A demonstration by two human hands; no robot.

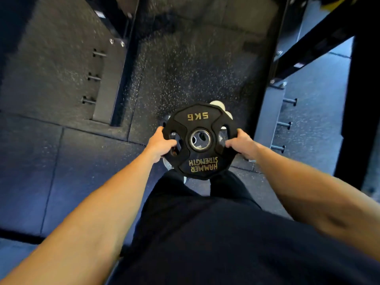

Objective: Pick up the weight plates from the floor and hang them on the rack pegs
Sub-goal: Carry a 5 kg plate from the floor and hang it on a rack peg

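We read gold lettering on the weight plate (pixel 200 140): "5KG" along its far edge and "HAMMER STRENGTH" along its near edge, both upside down from where we stand. A small "5K" shows through the left grip slot, on something black beneath; we cannot make out more of it.

On the left, short metal pegs (pixel 93 77) stick out of a dark rack upright. Our left hand (pixel 161 145) grips the plate's left rim, fingers curled into the grip slot. The plate sits between both hands, held flat and face-up above the speckled rubber floor (pixel 185 68), in front of our dark trousers (pixel 205 223). It is black, many-sided at the rim, with cut-out grip slots and a shiny metal ring at the centre hole. Our right hand (pixel 241 145) holds the right rim, thumb on the top face. Further right, more pegs (pixel 284 125) project from a grey upright.
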